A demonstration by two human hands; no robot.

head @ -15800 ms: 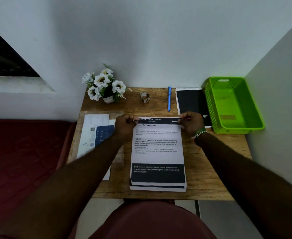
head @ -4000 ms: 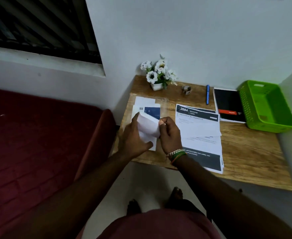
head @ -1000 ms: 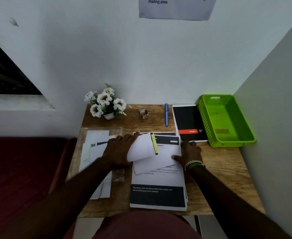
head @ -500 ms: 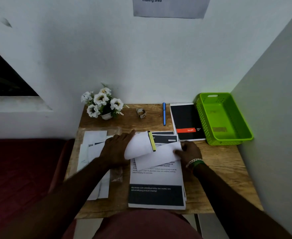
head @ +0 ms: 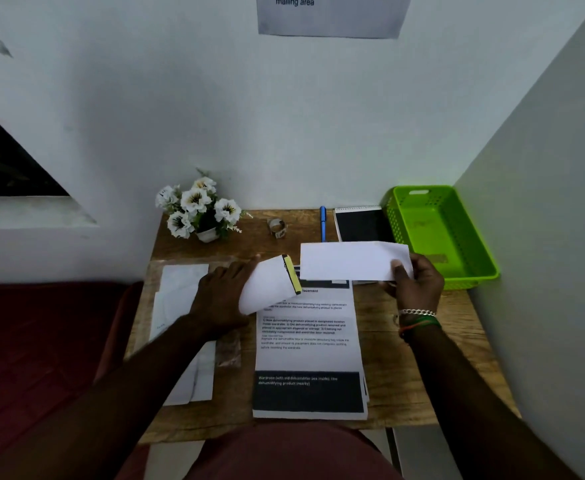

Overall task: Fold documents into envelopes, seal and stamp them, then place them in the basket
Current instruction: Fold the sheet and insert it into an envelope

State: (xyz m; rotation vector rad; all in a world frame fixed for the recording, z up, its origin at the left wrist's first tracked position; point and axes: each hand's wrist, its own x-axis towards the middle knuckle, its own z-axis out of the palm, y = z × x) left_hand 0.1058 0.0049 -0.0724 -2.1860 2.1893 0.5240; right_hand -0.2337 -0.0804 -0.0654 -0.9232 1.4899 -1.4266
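A small wooden table (head: 422,368) is seen, and all places are given from the stack of printed documents (head: 308,358) at its middle. Behind the stack, against the wall, one pot of white flowers (head: 199,211), one small roll of tape (head: 277,227), one blue pen (head: 323,223) and one black notebook (head: 362,223) are placed. To the right of the stack and behind it, one green plastic basket (head: 471,244) is standing. To the left of the stack, a pile of white envelopes (head: 180,306) is lying, partly covered by the left forearm.

Above the far end of the stack, one folded white sheet (head: 346,259) is pinched at its right edge by the right hand (head: 417,289). One white envelope with a yellow strip on its flap (head: 270,287) is held by the left hand (head: 222,299), whose fingers are laid over its left side; the grip underneath cannot be told. The sheet and the envelope are just beside each other, not touching.
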